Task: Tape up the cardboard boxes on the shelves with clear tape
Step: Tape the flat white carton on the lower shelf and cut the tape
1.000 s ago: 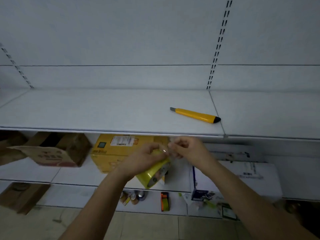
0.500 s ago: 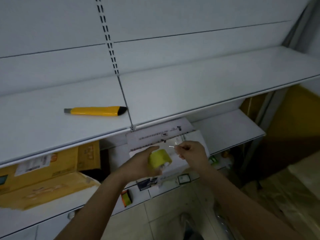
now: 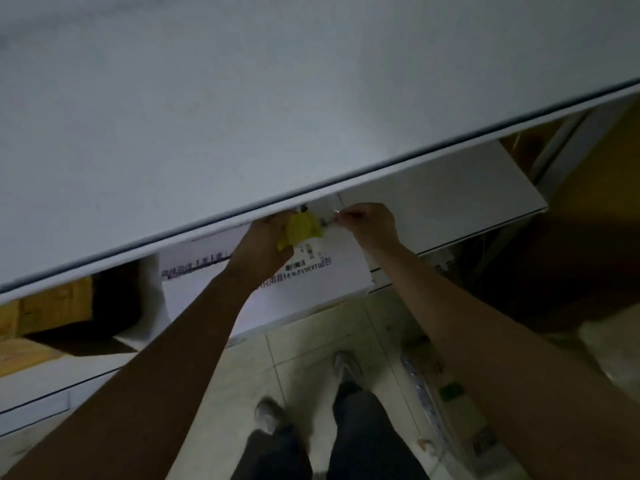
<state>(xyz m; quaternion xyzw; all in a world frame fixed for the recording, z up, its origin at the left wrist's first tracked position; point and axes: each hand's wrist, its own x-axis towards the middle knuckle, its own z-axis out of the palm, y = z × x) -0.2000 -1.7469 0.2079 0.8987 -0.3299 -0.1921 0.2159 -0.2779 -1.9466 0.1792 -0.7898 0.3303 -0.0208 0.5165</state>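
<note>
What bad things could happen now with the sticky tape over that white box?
1. The right hand pinches the loose tape end near the yellow tape roll in the left hand; that short strip might fold and stick to itself.
2. The hands work right under the upper shelf's edge, so knuckles could bump it.
3. It is dim, so the tape might land crooked on the white box.

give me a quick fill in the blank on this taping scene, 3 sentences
1. The left hand grips a tape roll whose colour is ____.
2. The right hand pinches the tape end, pulled out to the roll's ____ side.
3. Both hands work above a ____ box with printed text, under the upper shelf.

Missing words: yellow; right; white
</note>
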